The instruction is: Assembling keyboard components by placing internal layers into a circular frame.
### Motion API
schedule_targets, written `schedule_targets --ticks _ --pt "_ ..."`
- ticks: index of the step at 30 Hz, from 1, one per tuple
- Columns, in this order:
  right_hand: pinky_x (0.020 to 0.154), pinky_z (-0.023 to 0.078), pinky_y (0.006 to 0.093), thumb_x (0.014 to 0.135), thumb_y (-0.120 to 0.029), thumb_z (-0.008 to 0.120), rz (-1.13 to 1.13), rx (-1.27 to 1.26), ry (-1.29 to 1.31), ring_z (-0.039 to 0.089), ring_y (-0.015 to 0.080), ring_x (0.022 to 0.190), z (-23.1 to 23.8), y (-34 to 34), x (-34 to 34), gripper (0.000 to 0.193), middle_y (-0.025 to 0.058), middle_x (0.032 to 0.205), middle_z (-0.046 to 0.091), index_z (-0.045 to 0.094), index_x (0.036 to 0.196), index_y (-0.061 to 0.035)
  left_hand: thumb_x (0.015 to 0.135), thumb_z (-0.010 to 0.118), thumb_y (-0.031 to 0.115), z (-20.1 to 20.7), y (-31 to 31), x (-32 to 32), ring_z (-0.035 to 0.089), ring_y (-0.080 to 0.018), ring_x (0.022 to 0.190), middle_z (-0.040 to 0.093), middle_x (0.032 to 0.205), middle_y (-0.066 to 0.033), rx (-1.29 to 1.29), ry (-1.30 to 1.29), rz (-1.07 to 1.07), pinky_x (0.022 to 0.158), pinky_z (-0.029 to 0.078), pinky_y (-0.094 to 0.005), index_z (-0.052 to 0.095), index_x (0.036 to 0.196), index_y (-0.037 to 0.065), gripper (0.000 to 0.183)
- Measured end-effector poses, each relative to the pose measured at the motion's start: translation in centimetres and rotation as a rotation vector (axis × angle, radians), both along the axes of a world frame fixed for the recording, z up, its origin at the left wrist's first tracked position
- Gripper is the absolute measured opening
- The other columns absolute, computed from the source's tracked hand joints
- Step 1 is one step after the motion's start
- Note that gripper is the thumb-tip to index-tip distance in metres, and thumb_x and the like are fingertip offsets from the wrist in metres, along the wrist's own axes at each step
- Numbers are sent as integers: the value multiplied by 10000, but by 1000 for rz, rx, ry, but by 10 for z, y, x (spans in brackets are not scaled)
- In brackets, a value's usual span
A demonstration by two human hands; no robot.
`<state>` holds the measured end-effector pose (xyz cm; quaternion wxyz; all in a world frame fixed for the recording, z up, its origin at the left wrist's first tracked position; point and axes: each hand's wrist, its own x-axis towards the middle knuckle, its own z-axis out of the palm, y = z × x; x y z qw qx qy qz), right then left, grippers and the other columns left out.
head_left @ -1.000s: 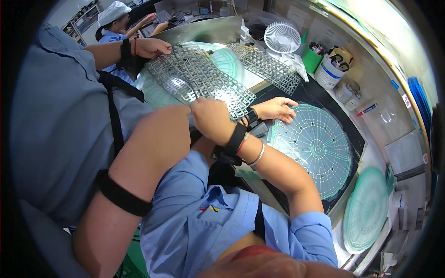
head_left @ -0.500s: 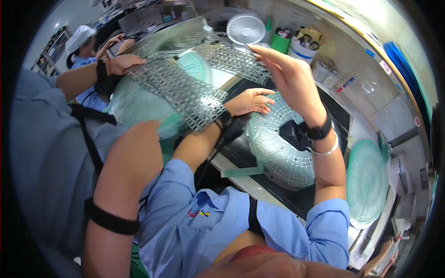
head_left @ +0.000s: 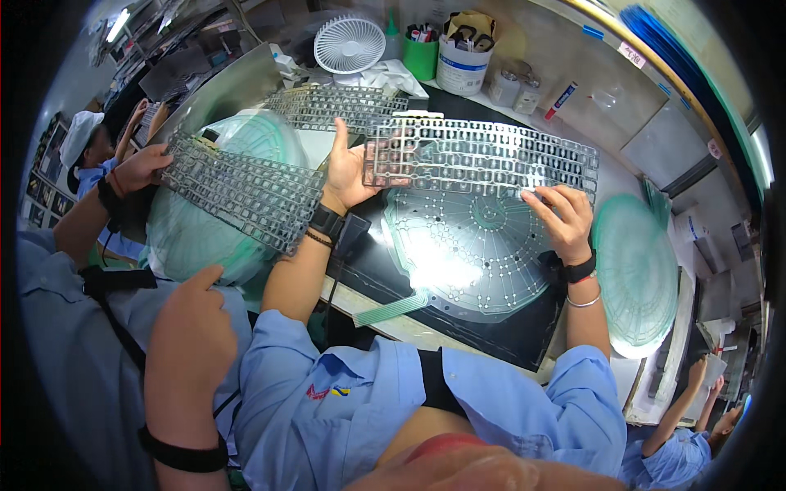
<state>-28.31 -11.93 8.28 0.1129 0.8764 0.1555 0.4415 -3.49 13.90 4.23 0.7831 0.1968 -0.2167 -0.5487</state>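
Note:
A pierced metal keyboard plate (head_left: pixel 491 151) is raised in front of me, tilted over the bench. My left hand (head_left: pixel 348 176) supports its left end, fingers behind the plate and thumb sticking up. At the lower right edge, my right hand (head_left: pixel 563 217) pinches the plate between thumb and fingers. Beneath lies a clear flexible sheet (head_left: pixel 467 262) with printed dots and lines, its striped tail (head_left: pixel 391 310) reaching the bench's front edge. A co-worker's hand (head_left: pixel 151 166) on the left holds another keyboard plate (head_left: pixel 246 192).
The sheet rests on a black mat (head_left: pixel 524 335). Greenish clear sheets pile up at left (head_left: pixel 196 237) and right (head_left: pixel 639 270). More keyboard plates (head_left: pixel 336 106) lie behind. A white fan (head_left: pixel 350 45), green pen cup (head_left: pixel 421 59) and white tub (head_left: pixel 463 65) line the back.
My hands have left the clear sheet, and both now hold a keyboard plate above it. The co-worker's plate has shifted left, away from my left arm. My view has turned slightly.

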Motion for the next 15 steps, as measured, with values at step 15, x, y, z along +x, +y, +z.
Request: schedule_targets --ticks 15 --pt "660 434 279 601 -40 646 -2 79 23 525 152 762 -12 -9 3 351 -13 871 603 702 932 -140 931 445 189 13 -2 -22 630 -232 891 602 1076 -177 331 -290 379 751 544 -358 485 1185 -34 340"
